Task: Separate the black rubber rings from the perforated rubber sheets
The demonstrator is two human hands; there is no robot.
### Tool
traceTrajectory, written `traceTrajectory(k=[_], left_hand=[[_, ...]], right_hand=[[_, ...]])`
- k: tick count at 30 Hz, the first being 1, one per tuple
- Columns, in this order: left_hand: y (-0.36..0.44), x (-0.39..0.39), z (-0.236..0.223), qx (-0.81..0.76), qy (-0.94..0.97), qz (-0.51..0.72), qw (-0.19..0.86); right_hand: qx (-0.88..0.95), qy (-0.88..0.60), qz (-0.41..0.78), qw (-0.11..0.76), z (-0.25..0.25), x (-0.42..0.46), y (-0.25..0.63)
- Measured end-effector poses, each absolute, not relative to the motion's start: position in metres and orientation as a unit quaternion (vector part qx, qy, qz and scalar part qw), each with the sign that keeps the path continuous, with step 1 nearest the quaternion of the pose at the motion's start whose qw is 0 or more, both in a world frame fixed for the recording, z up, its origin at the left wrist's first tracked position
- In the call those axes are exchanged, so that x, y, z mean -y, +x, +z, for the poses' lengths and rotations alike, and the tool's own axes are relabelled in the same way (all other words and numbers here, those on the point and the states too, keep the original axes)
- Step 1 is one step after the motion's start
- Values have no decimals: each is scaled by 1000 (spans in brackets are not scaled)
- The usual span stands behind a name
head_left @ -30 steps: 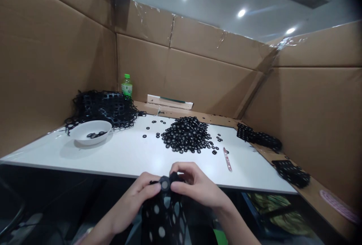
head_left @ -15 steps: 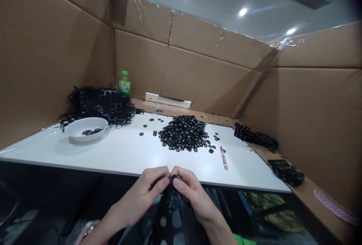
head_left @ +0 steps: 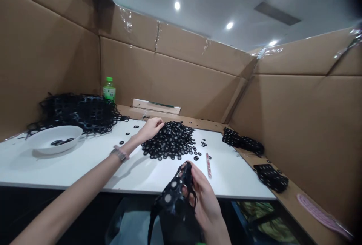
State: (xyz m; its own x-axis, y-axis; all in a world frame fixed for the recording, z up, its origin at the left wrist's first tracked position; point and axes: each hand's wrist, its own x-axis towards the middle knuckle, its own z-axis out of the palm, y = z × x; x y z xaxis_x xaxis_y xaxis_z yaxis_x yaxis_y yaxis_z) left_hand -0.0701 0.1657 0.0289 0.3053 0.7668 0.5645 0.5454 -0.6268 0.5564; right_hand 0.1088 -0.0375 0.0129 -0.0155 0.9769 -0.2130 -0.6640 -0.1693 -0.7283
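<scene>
My left hand reaches over the white table, at the left edge of a heap of black rubber rings with pale centres. Its fingers are curled together, and whether they hold a ring is hidden. My right hand is near the table's front edge, below the heap, and grips a black perforated sheet that hangs down past the edge. A few loose rings lie left of the heap, and others lie to its right.
A white bowl holding several rings stands on the table at left, before a tangled black mesh pile. Black perforated strips lie on a wooden ledge at right. A green-capped bottle stands at the back, and cardboard walls surround the table.
My left hand has let go of the sheet and moved forward over the table to the heap. My right hand has moved down and right with the sheet. The view has shifted.
</scene>
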Motion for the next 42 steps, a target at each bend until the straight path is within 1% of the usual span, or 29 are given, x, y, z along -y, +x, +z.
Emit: traceTrajectory(k=[5, 10, 14, 17, 18, 20, 22, 24, 26, 29, 33, 35, 37, 40, 42], left_hand=[[-31, -217, 15, -404, 820, 390, 107], [-22, -232, 4, -404, 834, 361, 107], [-19, -203, 14, -419, 817, 388, 77], [-16, -142, 28, -386, 826, 403, 83], [-15, -116, 31, -330, 846, 395, 137], [-13, -62, 32, -244, 868, 339, 269], [-11, -18, 26, -207, 852, 298, 377], [-11, 6, 16, -191, 816, 286, 464], [-14, 14, 7, -194, 775, 297, 523], [-25, 7, 4, -220, 731, 339, 550], [-41, -2, 16, -228, 743, 366, 512], [-44, -4, 19, -252, 765, 364, 468], [-43, -2, 18, -292, 783, 388, 388], [-40, 7, 13, -341, 789, 454, 236], [-39, 17, 12, -326, 801, 467, 187]], right_hand=[[277, -326, 661, 617, 9, 43, 127], [270, -353, 625, 641, 1, 49, 138], [269, -354, 646, 621, 6, 53, 143], [254, -317, 690, 600, 12, 53, 147], [257, -291, 709, 588, 13, 53, 147], [271, -247, 738, 567, 14, 52, 148], [286, -240, 743, 555, 13, 52, 147], [295, -259, 731, 558, 12, 53, 145], [299, -277, 719, 563, 11, 56, 143], [339, -304, 696, 555, 8, 61, 142], [450, -327, 661, 503, 0, 64, 140], [465, -326, 650, 505, -3, 63, 137], [454, -330, 638, 526, -4, 61, 132], [426, -346, 617, 564, -4, 62, 126], [418, -367, 598, 577, -5, 64, 123]])
